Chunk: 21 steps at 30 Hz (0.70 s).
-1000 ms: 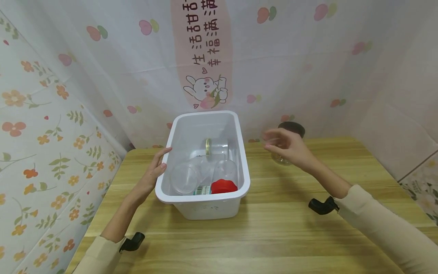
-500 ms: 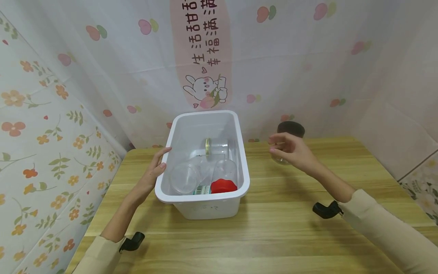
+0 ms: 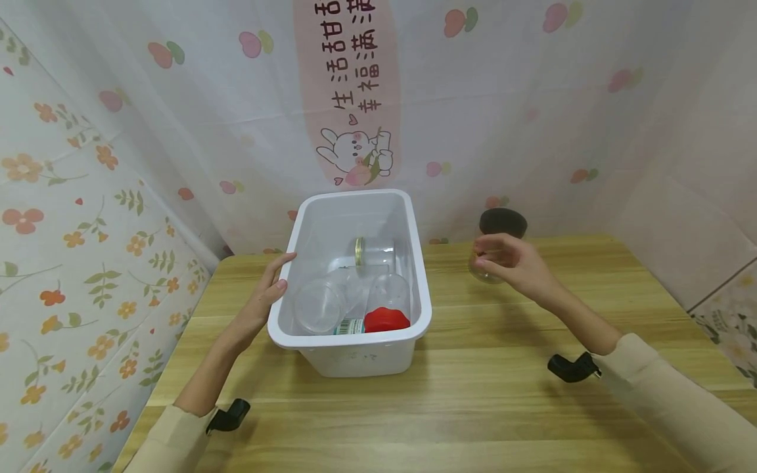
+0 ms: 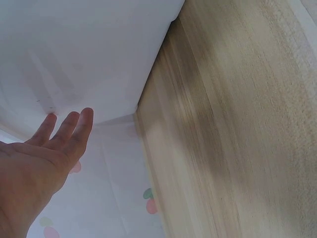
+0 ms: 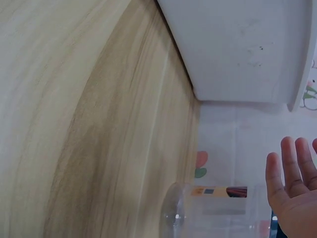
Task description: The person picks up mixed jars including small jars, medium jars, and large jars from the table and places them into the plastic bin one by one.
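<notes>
A white plastic bin (image 3: 361,362) stands on the table, holding several clear containers. My left hand (image 3: 264,299) rests at the bin's left rim, thumb and index fingertip on the edge. In the left wrist view its other fingers (image 4: 81,130) lie fairly straight against or close to the outer wall. To the bin's right, a clear jar with a black lid (image 3: 503,223) stands upright. My right hand (image 3: 517,266) is in front of this jar, fingers loosely bent, nothing held; it partly hides the jar. The right wrist view shows the jar's side (image 5: 213,213) beside the straight-looking fingers (image 5: 291,166).
Inside the bin lie a jar with a gold lid (image 3: 377,253), a container with a red lid (image 3: 386,320), a round clear container (image 3: 319,306) and a barcode label (image 3: 350,326). Beneath is a wooden table (image 3: 473,401); a printed curtain (image 3: 532,151) hangs behind it.
My right hand has moved right and slightly nearer to me, in front of the jar. The left hand, the bin and the jar have stayed in place.
</notes>
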Motion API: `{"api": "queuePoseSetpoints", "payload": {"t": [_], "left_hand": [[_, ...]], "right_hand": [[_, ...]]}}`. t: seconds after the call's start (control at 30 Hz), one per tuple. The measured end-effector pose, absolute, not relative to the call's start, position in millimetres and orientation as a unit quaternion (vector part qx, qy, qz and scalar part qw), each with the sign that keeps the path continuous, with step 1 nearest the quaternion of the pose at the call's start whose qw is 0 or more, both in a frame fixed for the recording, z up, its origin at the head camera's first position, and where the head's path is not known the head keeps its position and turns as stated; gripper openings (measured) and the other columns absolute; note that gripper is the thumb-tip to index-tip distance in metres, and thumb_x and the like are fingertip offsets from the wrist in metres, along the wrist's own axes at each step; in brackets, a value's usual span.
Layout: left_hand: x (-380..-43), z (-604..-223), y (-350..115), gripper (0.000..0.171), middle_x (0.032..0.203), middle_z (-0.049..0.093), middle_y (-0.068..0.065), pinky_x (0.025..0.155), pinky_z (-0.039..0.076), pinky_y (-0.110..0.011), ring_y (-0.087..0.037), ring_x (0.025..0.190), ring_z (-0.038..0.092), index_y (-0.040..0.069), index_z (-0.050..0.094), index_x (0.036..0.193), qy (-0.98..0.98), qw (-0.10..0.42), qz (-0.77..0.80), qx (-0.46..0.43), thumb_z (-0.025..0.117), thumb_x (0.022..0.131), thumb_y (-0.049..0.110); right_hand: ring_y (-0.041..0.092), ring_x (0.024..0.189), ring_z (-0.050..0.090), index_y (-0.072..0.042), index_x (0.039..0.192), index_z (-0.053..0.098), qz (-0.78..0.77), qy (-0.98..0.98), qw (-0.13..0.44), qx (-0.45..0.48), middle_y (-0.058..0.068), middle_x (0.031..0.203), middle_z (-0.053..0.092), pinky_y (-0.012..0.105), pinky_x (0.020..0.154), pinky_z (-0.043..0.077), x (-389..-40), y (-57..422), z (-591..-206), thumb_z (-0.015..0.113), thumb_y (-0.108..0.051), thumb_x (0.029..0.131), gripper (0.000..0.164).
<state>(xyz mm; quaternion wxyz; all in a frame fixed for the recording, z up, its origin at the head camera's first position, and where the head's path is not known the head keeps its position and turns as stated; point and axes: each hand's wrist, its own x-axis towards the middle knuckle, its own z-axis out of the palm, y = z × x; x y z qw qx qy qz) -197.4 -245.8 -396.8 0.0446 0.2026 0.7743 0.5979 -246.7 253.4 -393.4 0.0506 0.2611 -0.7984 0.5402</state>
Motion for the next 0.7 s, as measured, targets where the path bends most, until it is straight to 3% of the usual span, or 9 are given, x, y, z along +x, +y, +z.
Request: {"api": "queuePoseSetpoints", "payload": {"t": [0.33, 0.7], "left_hand": [[-198.0, -397.2, -245.9, 0.053, 0.156, 0.017, -0.013, 0.09, 0.047, -0.033, -0.036, 0.125, 0.036, 0.024, 0.021, 0.16, 0.779, 0.043, 0.593, 0.199, 0.034, 0.109, 0.032], [-196.5, -394.8, -245.0, 0.053, 0.156, 0.017, -0.015, 0.088, 0.048, -0.034, -0.037, 0.123, 0.038, 0.024, 0.02, 0.16, 0.78, 0.044, 0.592, 0.201, 0.034, 0.109, 0.032]], "right_hand": [[0.018, 0.104, 0.066, 0.008, 0.133, 0.055, 0.544, -0.797, 0.058, 0.257, 0.029, 0.127, 0.058, 0.023, 0.084, 0.053, -244.2, 262.8, -397.9, 0.069, 0.0, 0.096, 0.041], [0.015, 0.106, 0.064, 0.007, 0.134, 0.057, 0.54, -0.805, 0.065, 0.236, 0.027, 0.128, 0.058, 0.024, 0.085, 0.052, -241.2, 276.0, -403.9, 0.069, -0.003, 0.097, 0.039]]}}
